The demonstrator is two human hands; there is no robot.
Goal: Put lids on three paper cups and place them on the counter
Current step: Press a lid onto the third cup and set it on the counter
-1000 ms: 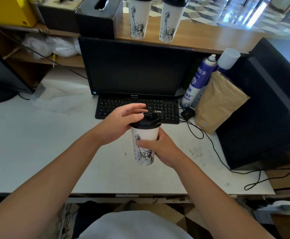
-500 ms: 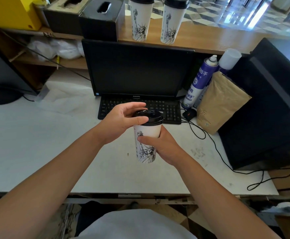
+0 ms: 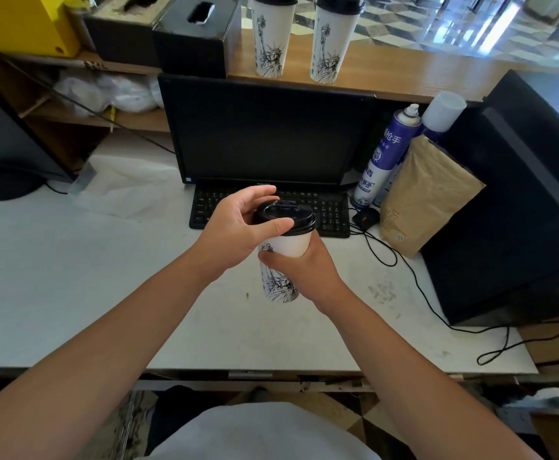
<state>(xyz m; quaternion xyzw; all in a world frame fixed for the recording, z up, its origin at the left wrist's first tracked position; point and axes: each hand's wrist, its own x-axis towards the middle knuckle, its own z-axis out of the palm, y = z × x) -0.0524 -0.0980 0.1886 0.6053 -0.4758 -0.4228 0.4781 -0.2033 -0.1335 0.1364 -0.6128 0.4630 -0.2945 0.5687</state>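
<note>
My right hand (image 3: 308, 270) grips a tall white paper cup (image 3: 281, 277) printed with a statue drawing, held above the white desk. A black lid (image 3: 289, 217) sits on the cup's rim. My left hand (image 3: 238, 227) curls around the lid's left side, thumb on its front edge and fingers over its top. Two more lidded cups stand upright on the wooden counter (image 3: 404, 78) behind the monitor: the left one (image 3: 271, 34) and the right one (image 3: 333, 38).
A black monitor (image 3: 268, 134) and keyboard (image 3: 324, 210) lie straight ahead. Blue spray cans (image 3: 387, 151), a brown paper bag (image 3: 427, 197) and a large black device (image 3: 520, 200) crowd the right. Black boxes (image 3: 192, 38) sit on the counter's left. Cables (image 3: 414, 283) trail across the desk.
Both hands raised the cup a little toward the keyboard. My left thumb shifted onto the lid's front edge and the fingers closed further over its top.
</note>
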